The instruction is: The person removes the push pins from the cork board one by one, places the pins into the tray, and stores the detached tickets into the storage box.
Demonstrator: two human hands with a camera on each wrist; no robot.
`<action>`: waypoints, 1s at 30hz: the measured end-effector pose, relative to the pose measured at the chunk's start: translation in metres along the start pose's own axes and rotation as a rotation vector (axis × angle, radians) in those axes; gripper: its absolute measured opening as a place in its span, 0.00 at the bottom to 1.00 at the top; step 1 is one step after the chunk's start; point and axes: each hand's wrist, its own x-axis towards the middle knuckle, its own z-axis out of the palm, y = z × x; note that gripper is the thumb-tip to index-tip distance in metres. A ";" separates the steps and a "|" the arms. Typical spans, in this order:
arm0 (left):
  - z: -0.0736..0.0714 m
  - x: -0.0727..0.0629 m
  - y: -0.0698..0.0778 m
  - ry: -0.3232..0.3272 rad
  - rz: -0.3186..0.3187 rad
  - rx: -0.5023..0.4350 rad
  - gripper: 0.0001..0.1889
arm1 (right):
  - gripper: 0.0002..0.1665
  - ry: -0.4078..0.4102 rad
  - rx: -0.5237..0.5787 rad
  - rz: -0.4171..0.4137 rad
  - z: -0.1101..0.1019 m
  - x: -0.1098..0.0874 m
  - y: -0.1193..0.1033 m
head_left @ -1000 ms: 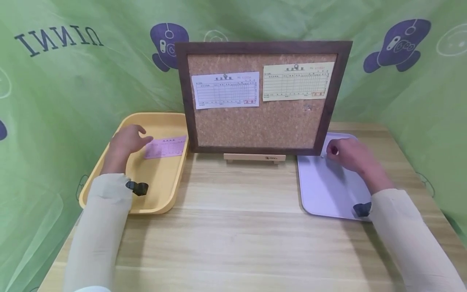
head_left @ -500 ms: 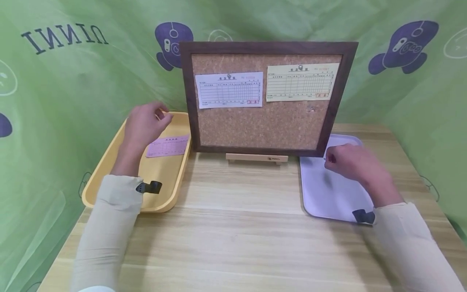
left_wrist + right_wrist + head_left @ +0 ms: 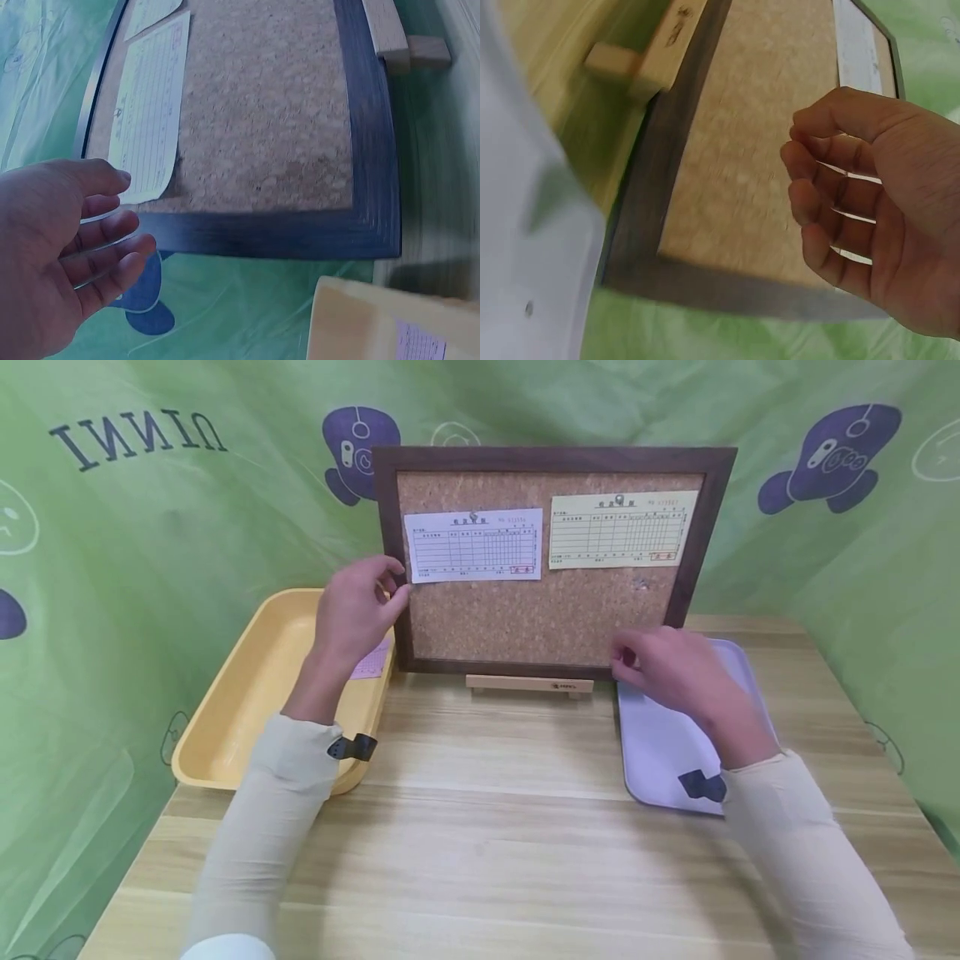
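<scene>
In the head view my left hand (image 3: 356,610) reaches the left side of the cork board (image 3: 517,622), fingertips at its dark frame beside the lower corner of the white receipt slip (image 3: 474,547). Its fingers are loosely bent, and nothing shows in them in the left wrist view. My right hand (image 3: 667,668) is in front of the board's lower right corner. Seen in the right wrist view, its fingers curl loosely with the thumb near the index finger, holding nothing visible. A pale yellow receipt slip (image 3: 622,531) is pinned at the upper right of the board.
A yellow tray (image 3: 247,685) at left holds a pink receipt slip (image 3: 372,662). The lilac tray (image 3: 660,768) stands at right, with a small pin (image 3: 529,308) in it. Small shiny bits (image 3: 641,584) sit on the cork. A wooden stand (image 3: 528,683) supports the board.
My left hand has risen from the pink slip in the yellow tray and moved right to the board's edge. My right hand has moved left from over the lilac tray to the board's lower corner.
</scene>
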 end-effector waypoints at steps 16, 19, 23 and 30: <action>0.025 0.001 0.013 0.051 -0.194 -0.146 0.15 | 0.05 0.116 -0.010 -0.052 0.005 0.042 -0.033; 0.026 0.000 0.014 0.049 -0.215 -0.149 0.15 | 0.04 0.117 -0.003 -0.051 0.006 0.046 -0.036; 0.030 0.000 0.014 0.055 -0.234 -0.180 0.16 | 0.04 0.116 0.011 -0.047 0.006 0.053 -0.039; 0.040 0.005 0.015 0.142 -0.257 -0.295 0.19 | 0.06 0.232 0.049 -0.078 0.006 0.077 -0.048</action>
